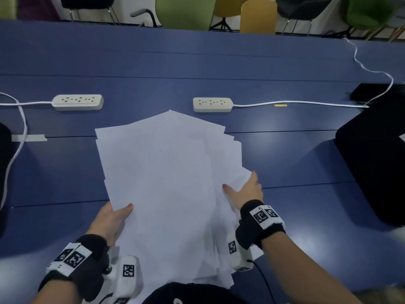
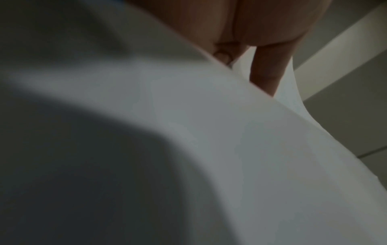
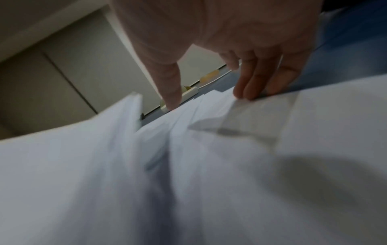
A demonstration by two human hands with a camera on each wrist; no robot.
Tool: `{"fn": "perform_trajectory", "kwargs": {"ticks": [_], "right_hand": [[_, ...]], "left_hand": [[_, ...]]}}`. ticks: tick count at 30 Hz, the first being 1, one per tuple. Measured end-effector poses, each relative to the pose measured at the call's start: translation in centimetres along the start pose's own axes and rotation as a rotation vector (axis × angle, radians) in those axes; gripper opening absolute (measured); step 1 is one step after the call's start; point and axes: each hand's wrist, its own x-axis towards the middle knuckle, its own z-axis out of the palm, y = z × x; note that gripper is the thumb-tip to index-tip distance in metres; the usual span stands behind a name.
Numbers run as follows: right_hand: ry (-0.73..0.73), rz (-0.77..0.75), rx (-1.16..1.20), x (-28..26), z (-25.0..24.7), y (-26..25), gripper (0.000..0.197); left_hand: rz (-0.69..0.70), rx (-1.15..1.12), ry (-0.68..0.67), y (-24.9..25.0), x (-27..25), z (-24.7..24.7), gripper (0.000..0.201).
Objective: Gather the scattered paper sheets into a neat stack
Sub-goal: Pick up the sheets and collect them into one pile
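Note:
A fanned pile of white paper sheets (image 1: 166, 183) lies skewed on the blue table (image 1: 285, 154), its near end reaching the table's front edge. My left hand (image 1: 119, 212) pinches the pile's lower left edge, thumb on top and fingers hidden beneath. In the left wrist view the paper sheets (image 2: 230, 149) fill the frame, with one finger (image 2: 266, 69) showing behind them. My right hand (image 1: 243, 185) rests on the pile's right edge with straight fingers. The right wrist view shows the thumb (image 3: 170, 92) and fingertips (image 3: 251, 89) touching the offset sheets (image 3: 230, 165).
Two white power strips (image 1: 77, 102) (image 1: 212, 104) with cables lie just beyond the pile. A large black object (image 1: 372, 172) sits at the right. A strip of tape (image 1: 28, 137) is at the left. Chairs (image 1: 185, 12) stand past the far edge.

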Motion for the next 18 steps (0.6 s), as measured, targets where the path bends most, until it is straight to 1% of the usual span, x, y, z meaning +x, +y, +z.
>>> {"fn": "perform_trajectory", "kwargs": {"ticks": [2,3,5,7,8,11,13,15,16,18], "right_hand": [[-0.026,0.041,0.098,0.2,0.6,-0.8,0.094],[0.010,0.071,0.102,0.3,0.9,-1.1,0.096],[0.135,0.122,-0.007,0.2,1.4,-1.1,0.103],[0.191,0.135,-0.071,-0.1,1.7,-0.8,0.107],[0.191,0.130,-0.042,-0.1,1.8,-0.7,0.108],[0.152,0.115,0.149,0.1,1.3,-1.0,0.108],[0.131,0.123,0.248,0.4,0.9,-1.1,0.105],[0.095,0.172,0.314,0.6,0.4,-0.6,0.094],[0.074,0.203,0.329,0.7,0.2,-0.4,0.082],[0.018,0.230,0.340,0.9,-0.4,0.1,0.047]], "left_hand": [[0.001,0.020,-0.024,0.2,0.0,0.5,0.035],[0.001,0.025,-0.026,0.2,-0.1,0.6,0.035],[-0.009,0.023,-0.019,0.1,0.0,0.5,0.038],[-0.016,0.020,-0.011,-0.1,0.1,0.4,0.039],[-0.016,0.021,-0.008,-0.1,0.1,0.4,0.039],[-0.010,0.030,-0.007,-0.1,0.3,0.4,0.039],[-0.012,0.048,-0.002,-0.1,0.5,0.3,0.038],[-0.015,0.062,0.013,-0.1,0.6,0.3,0.037],[-0.015,0.065,0.018,-0.1,0.7,0.3,0.036],[-0.015,0.072,0.021,-0.2,0.7,0.3,0.031]]}}
